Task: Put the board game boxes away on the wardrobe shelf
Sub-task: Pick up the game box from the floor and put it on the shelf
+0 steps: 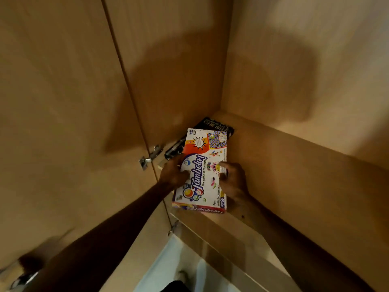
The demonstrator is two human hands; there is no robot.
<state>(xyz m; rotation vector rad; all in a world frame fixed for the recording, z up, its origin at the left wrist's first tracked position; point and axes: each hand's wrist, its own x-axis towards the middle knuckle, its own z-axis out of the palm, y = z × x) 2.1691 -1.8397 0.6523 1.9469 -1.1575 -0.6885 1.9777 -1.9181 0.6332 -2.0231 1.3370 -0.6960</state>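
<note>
Grips game box (203,165) by both long edges with left hand (172,174) and right hand (234,180), pointing lengthwise over chess box (214,123) ahead.

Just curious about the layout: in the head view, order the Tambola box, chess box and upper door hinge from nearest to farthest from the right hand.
1. Tambola box: held by the right hand.
2. Chess box: beneath it, deeper on the shelf.
3. Upper door hinge: far left, beyond the left hand.
</note>
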